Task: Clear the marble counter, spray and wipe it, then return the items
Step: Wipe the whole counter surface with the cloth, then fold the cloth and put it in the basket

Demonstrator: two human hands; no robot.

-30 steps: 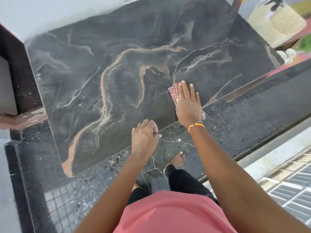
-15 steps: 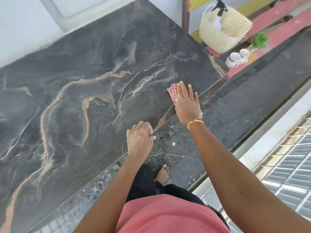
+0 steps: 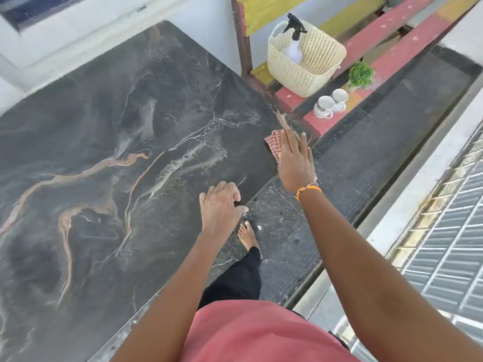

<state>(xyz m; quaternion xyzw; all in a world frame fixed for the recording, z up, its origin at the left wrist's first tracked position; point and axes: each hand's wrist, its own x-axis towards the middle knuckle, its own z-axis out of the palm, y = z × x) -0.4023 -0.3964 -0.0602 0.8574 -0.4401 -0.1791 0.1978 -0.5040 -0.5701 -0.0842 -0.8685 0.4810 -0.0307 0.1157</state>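
The dark marble counter (image 3: 109, 158) with orange and white veins fills the left and middle of the head view. My right hand (image 3: 294, 160) lies flat on a red checked cloth (image 3: 273, 142), pressing it onto the counter's near right corner. My left hand (image 3: 219, 207) rests at the counter's front edge, fingers curled over the rim, holding nothing else. A cream basket (image 3: 305, 64) with a spray bottle (image 3: 294, 35) in it stands on a red step to the right. Two white cups (image 3: 330, 103) and a small green plant (image 3: 360, 74) sit beside the basket.
Red and yellow steps (image 3: 392, 30) rise at the upper right behind a rusty post (image 3: 241, 35). Dark floor tiles (image 3: 366, 142) lie beyond the counter's right edge, with my bare foot (image 3: 247, 235) on them. A metal grille (image 3: 444, 252) runs along the lower right. A white wall backs the counter.
My right hand has slid the cloth along the counter's front edge to its right corner. The view has shifted right, bringing the basket, cups and plant closer. My left hand stays on the edge.
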